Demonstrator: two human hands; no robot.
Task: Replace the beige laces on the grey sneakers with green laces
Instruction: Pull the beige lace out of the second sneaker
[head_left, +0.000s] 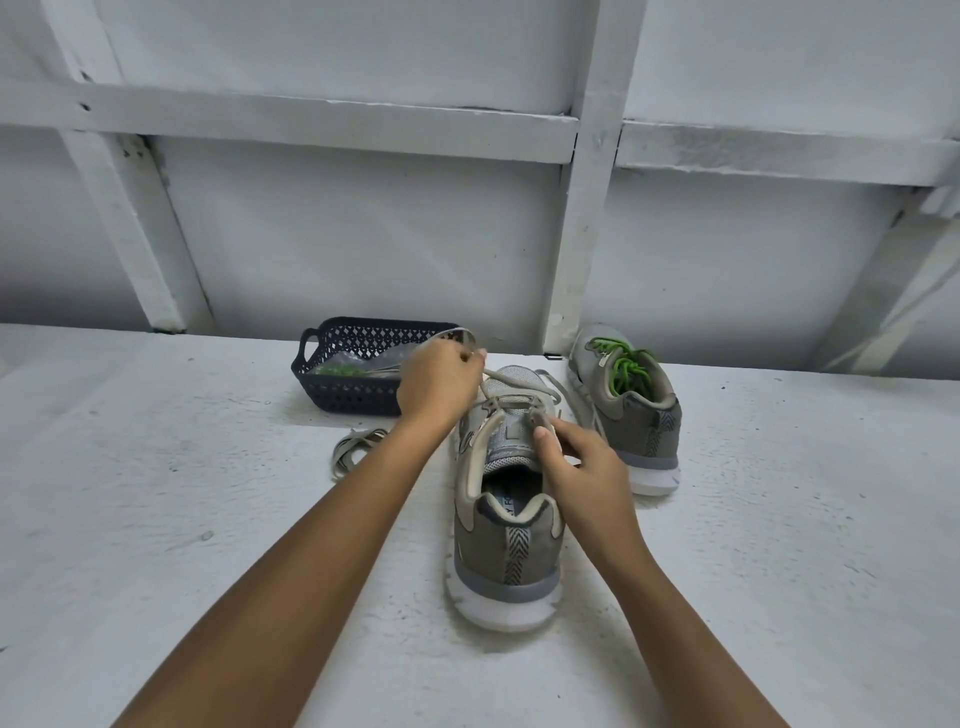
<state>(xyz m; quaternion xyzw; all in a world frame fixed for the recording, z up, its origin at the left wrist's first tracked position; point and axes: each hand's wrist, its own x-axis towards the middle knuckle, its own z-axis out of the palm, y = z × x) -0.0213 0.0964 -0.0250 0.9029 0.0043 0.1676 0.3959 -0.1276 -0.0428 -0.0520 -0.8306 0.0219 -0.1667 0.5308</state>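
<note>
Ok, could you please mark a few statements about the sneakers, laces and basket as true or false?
1. The far sneaker has green laces. True.
2. The left hand pinches a green lace. False: it pinches the beige lace of the near sneaker.
3. The right hand holds the near sneaker. True.
4. The basket is empty. False: a bag with something green lies inside.
5. A loose lace lies right of the near sneaker. False: it lies left.
</note>
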